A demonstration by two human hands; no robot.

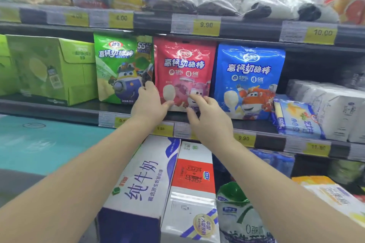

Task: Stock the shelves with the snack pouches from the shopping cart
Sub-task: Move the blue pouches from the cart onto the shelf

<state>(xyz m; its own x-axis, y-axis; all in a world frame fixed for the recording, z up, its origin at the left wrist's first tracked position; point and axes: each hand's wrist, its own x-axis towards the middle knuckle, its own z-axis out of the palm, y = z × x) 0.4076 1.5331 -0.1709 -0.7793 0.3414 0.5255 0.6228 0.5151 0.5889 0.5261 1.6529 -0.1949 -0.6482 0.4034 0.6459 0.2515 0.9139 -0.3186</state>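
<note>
Red snack pouch (184, 65) stands upright on the middle shelf (83, 109) between green pouch (122, 65) and blue pouch (248, 77), label outward (likely for shoppers). Left hand (150, 102) grips its lower left edge, right hand (209, 114) pinches the lower right, seemingly squaring it in line.

Both forearms are bare (the left hand (150, 104) and right hand (209, 118) too), rounded and smooth.

Pouches (185, 61) abreast on middle shelf (49, 108)
</note>
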